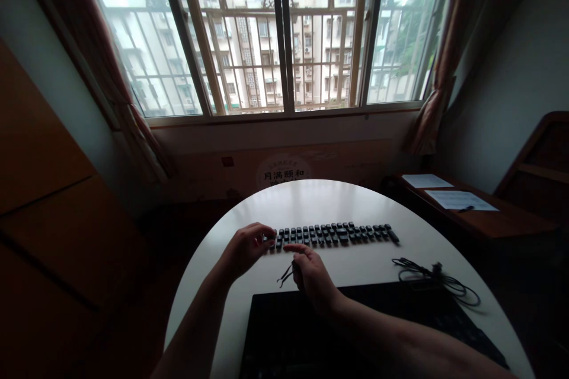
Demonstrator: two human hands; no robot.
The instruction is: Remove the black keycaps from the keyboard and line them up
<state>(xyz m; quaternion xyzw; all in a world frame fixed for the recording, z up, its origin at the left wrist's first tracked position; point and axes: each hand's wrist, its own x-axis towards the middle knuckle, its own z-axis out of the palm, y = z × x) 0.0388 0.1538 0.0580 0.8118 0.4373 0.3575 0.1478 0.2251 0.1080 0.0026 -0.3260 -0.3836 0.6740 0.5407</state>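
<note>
Rows of black keycaps (331, 234) lie on the round white table. At their left end is my left hand (249, 249), thumb and fingers closed around a dark keycap (268, 238). My right hand (313, 275) has its fingers curled round a thin wire keycap puller (285, 275), whose prongs point down to the left. Its index finger stretches left to the front edge of the keycap rows. Below my hands a black keyboard (284, 331) lies on the table, dark and partly covered by my right forearm.
A coiled black cable (444, 281) lies at the right, by the keyboard's back edge. The white table (311, 201) has a curved rim. Beyond it stand a wooden side table (511, 222) with papers (462, 200) and a pen, a printed box (338, 163) and a barred window.
</note>
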